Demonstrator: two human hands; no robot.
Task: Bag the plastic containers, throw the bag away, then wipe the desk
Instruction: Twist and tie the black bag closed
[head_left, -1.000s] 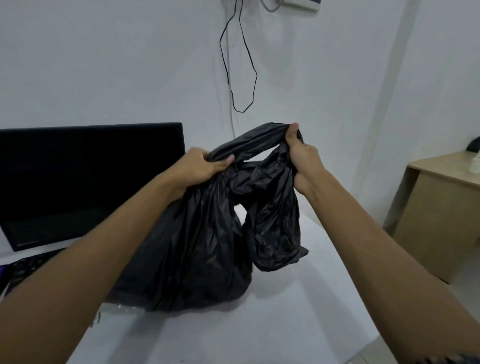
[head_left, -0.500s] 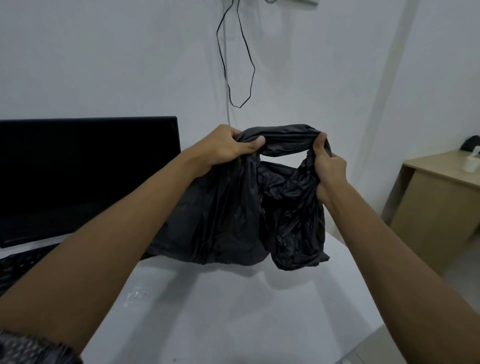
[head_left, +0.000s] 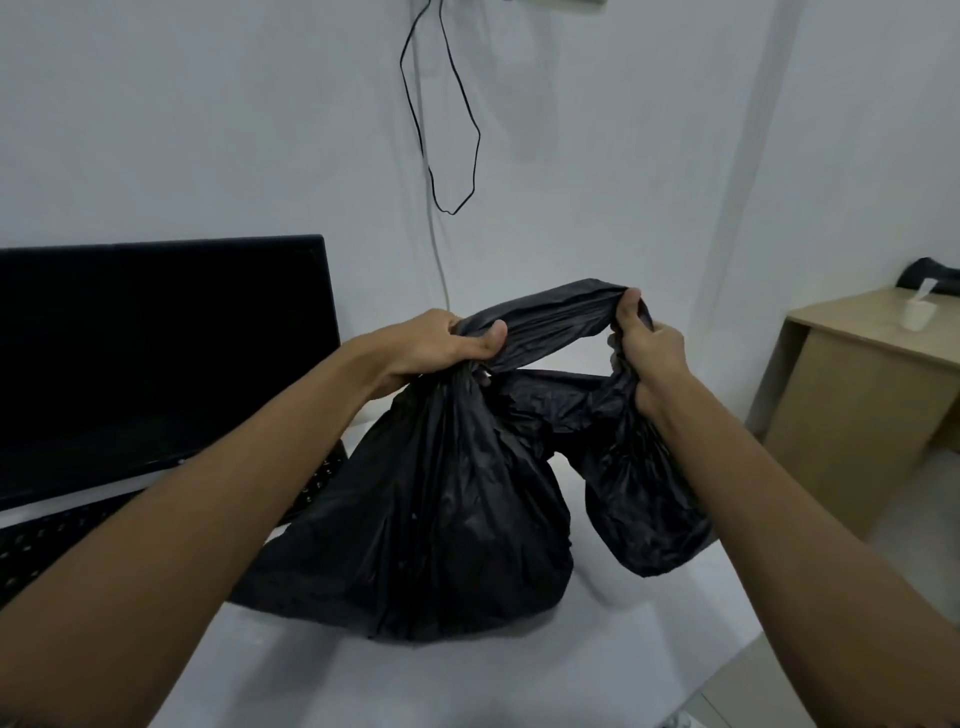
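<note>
A black plastic bag (head_left: 441, 525) bulges on the white desk (head_left: 467, 680). My left hand (head_left: 441, 348) grips the gathered top of the bag on its left side. My right hand (head_left: 644, 348) grips the other end of the same twisted band of plastic, with a loose flap of the bag (head_left: 644, 509) hanging below it. The stretch of bag between my hands is pulled taut. The plastic containers are hidden; whatever fills the bag cannot be seen.
A dark monitor (head_left: 156, 353) stands at the left, with a black keyboard (head_left: 62, 540) in front of it. A black cable (head_left: 441, 130) hangs down the wall. A wooden desk (head_left: 872, 389) with a small white object stands at the right.
The bag has come down from above the desk and its bulk now rests on the desktop. My hands have moved a little further apart along the twisted top.
</note>
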